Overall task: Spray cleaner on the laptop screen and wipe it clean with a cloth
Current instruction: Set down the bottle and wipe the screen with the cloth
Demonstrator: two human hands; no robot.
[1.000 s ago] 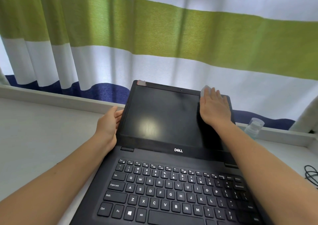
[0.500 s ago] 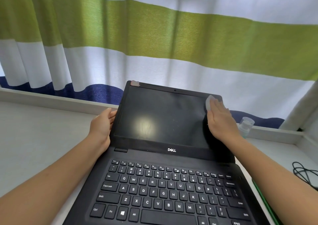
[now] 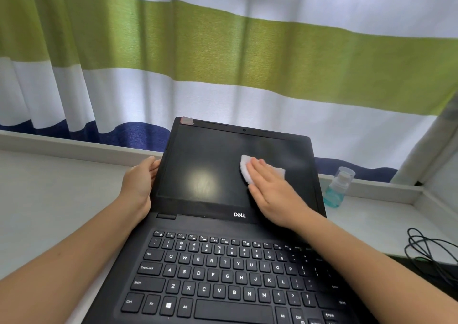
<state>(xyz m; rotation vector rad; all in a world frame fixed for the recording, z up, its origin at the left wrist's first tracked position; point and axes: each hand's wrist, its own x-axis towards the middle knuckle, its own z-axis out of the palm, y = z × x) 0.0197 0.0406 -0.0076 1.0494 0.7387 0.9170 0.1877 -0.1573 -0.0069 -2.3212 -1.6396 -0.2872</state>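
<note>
Right hand point(image 3: 271, 189) and cloth point(image 3: 247, 168) have slid from the screen's top right corner in toward its middle.

From the head view, that hand lies flat, fingers spread narrow, pressing the white cloth on the laptop point(image 3: 223, 269) screen point(image 3: 210, 155); the right side looks wiped, the left with its glare patch likely remains. Left hand point(image 3: 138, 182) grips the screen's left edge, steadying it. Spray bottle point(image 3: 337, 187) stands right of the laptop by the ledge, so spraying seems done. Laptop rests on a pale desk point(image 3: 49, 212); striped curtain point(image 3: 223, 50) hangs behind, black cable point(image 3: 428, 251) lies to the right.
</note>
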